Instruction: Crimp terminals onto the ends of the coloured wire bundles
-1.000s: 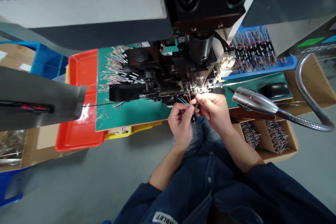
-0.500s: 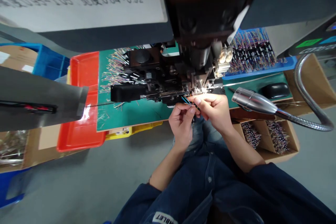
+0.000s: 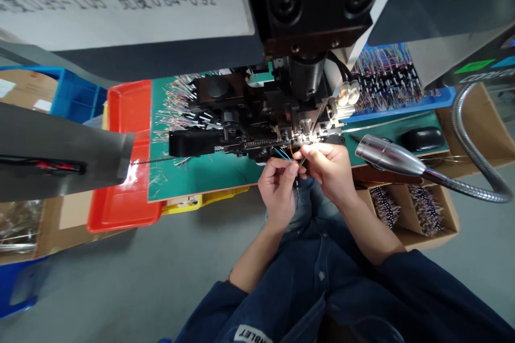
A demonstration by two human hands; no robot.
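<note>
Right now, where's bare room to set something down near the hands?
Bare green mat lies between the red plastic tray and the left hand, below the black crimping press. A narrower strip runs beside the chrome lamp head. It's crowded at the press front, where the right hand pinches coloured wires.

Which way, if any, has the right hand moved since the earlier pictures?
No, not visibly: the right hand sits about where it was, the same way off the chrome lamp head throughout.

two hands [image 3: 328, 171]; one lamp [image 3: 388, 154] (chrome)
</note>
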